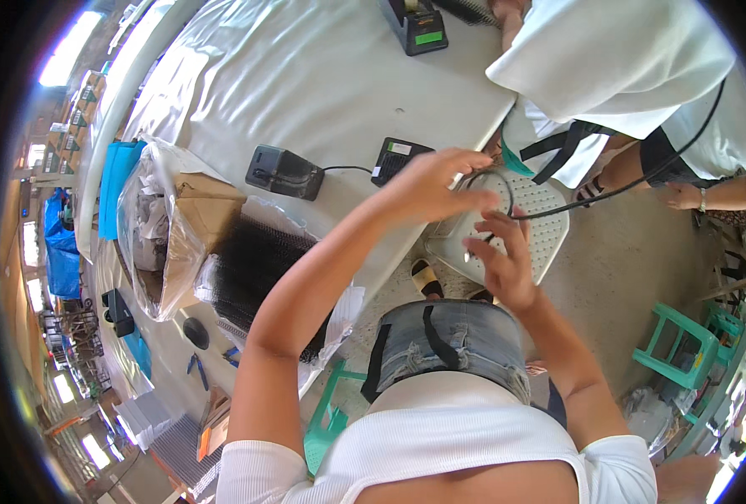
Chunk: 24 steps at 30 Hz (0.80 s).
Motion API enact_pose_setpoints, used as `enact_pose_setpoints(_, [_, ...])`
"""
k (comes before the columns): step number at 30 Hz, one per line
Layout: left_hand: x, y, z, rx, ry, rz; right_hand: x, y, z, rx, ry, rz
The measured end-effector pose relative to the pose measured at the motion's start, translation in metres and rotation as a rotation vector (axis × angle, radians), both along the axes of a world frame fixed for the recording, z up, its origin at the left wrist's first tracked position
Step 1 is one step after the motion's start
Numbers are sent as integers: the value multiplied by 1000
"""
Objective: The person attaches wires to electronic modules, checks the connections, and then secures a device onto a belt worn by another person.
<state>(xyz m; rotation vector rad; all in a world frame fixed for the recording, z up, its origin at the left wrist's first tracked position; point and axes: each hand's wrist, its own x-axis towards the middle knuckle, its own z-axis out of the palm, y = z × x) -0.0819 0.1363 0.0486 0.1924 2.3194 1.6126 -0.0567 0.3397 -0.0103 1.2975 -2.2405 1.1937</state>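
Head view | my left hand [450, 186]: thumb and fingers parted at the loop, grip I cannot tell | my right hand [509, 262]: fingers bent, pinching black cable [570, 207] | cable: looped between my hands above the perforated seat [549, 239], trailing far right | table [322, 84]: left, bearing a black box [285, 172]

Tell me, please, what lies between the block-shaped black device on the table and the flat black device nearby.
In the head view, a thin black cable spans from the block-shaped device to the flat device.
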Motion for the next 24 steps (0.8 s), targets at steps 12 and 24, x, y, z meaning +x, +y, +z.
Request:
enact_pose_setpoints(12, [0,111,-46,10,113,-758,65,94,4,-1295,-714,-469])
enact_pose_setpoints(24, [76,151,-73,796,-943,475,3,62,-81,-965,-1842,-75])
